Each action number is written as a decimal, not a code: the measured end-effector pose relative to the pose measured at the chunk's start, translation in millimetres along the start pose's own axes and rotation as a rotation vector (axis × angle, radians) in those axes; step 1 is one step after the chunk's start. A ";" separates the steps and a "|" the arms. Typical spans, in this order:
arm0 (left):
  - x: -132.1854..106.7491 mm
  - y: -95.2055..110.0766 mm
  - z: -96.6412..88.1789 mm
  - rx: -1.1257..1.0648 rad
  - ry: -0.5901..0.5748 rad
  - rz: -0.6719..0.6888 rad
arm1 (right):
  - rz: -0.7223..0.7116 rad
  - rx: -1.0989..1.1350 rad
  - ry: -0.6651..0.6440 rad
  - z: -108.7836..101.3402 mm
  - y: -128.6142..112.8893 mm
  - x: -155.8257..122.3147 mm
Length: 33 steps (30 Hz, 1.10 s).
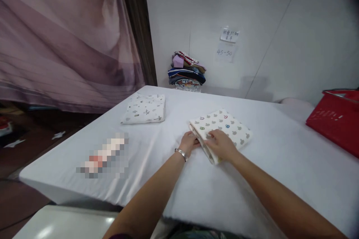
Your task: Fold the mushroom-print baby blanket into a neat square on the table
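Cloth (237, 130), folded, right fingers (215, 133) on top, left fingers (196, 144) partly hidden at edge, both grips unclear

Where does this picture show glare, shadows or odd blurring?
All in the head view: glare on the glossy white surface at lower left; soft shadows on the pale wall; a pixelated patch over the white tablecloth; upper-right corner darkened.

Near cloth (234, 127) on table (280, 149), far cloth (145, 109) left, bag (338, 119) right, clothes pile (187, 73) behind.
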<state>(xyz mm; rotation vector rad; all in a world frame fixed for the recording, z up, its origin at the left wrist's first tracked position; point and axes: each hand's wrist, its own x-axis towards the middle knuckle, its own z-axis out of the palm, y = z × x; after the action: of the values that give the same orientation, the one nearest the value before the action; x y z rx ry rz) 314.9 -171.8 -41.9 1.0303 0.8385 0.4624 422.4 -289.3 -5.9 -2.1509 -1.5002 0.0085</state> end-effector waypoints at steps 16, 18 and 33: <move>-2.3 -6.3 -0.5 0.495 0.033 0.193 | 0.205 0.249 0.007 9.0 10.6 -0.7; -1.4 -4.7 1.4 0.514 0.025 0.182 | 0.195 0.247 0.032 10.4 9.5 -1.6; 1.3 -8.7 3.9 0.419 0.011 0.165 | 0.174 0.117 0.010 8.6 5.6 -4.2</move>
<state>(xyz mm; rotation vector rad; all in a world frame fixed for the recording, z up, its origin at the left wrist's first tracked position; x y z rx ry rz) 318.5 -177.2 -49.1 1.4930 0.8840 0.4407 423.1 -290.9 -16.8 -2.1761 -1.2708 0.1415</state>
